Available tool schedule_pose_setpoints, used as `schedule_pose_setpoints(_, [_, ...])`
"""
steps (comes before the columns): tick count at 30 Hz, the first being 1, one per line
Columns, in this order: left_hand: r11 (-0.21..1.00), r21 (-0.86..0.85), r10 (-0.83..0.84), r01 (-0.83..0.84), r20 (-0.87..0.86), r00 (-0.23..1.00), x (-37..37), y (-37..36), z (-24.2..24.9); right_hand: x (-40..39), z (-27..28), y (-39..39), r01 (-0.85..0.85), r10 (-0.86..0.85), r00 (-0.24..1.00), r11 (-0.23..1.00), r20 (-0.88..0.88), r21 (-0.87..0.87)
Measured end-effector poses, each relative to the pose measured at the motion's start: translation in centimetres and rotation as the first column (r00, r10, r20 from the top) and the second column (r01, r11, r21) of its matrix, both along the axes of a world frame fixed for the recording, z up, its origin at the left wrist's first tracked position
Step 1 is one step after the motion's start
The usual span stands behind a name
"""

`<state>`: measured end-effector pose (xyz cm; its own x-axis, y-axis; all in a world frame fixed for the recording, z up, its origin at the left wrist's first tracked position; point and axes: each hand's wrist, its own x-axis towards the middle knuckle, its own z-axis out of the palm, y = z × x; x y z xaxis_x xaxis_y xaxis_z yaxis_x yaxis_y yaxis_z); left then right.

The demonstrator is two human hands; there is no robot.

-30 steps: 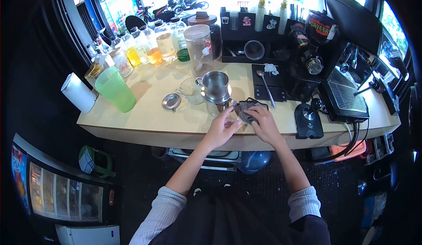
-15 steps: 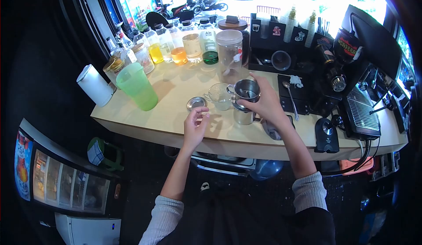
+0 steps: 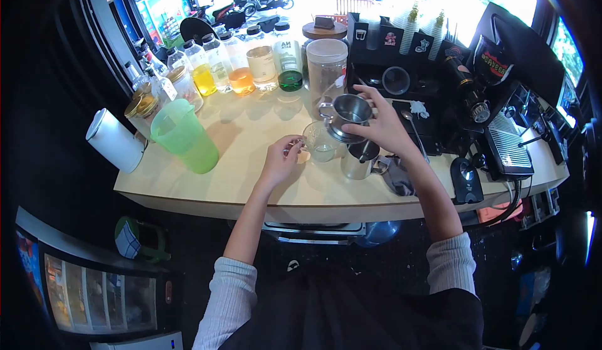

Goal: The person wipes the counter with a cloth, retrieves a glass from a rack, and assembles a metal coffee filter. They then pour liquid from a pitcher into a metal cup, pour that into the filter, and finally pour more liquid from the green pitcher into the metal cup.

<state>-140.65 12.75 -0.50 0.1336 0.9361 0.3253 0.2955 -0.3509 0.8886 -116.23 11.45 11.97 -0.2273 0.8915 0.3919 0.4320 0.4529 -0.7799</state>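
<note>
My right hand (image 3: 382, 121) is closed round a metal coffee drip filter (image 3: 351, 108) with a side handle. It holds the filter raised and slightly tilted, above and between a clear glass mug (image 3: 323, 144) and a metal pitcher (image 3: 359, 164). The pitcher's open top shows below the filter. My left hand (image 3: 282, 159) is closed in a pinch just left of the mug, beside its handle. A small shiny metal lid (image 3: 288, 152) shows between its fingers, mostly hidden by them.
A green plastic jug (image 3: 185, 138) and a white kettle (image 3: 114, 142) stand left. Syrup bottles (image 3: 260, 68) line the back, beside a tall clear canister (image 3: 326, 74). A grey cloth (image 3: 401, 177), a spoon (image 3: 417, 133) and an espresso machine (image 3: 511, 146) are right.
My right hand has lifted the drip filter off the metal pitcher. My left hand, loosely open beside the lid before, has closed on it. The view has shifted slightly.
</note>
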Motion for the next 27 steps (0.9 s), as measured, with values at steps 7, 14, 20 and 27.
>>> schedule_pose_setpoints(7, [0.988, -0.091, -0.113, 0.125, 0.128, 0.985, -1.6, 0.9, -0.6, -3.6, -1.6, 3.1, -0.219, 0.221, 0.972, 0.975, 0.078, -0.032])
schedule_pose_setpoints(14, [0.986, -0.114, -0.112, 0.123, 0.101, 0.989, -2.8, 1.0, -0.5, -4.7, -2.2, 2.8, -0.291, 0.298, 0.942, 0.954, 0.152, -0.065])
schedule_pose_setpoints(20, [0.986, -0.117, -0.107, 0.118, 0.095, 0.99, -3.0, 1.0, -0.6, -4.7, -2.5, 3.0, -0.305, 0.311, 0.932, 0.951, 0.187, -0.059])
schedule_pose_setpoints(27, [0.98, -0.161, -0.098, 0.114, 0.105, 0.99, -2.7, 0.1, -0.4, -1.9, -1.3, 0.5, -0.172, 0.162, 0.97, 0.984, 0.181, 0.044])
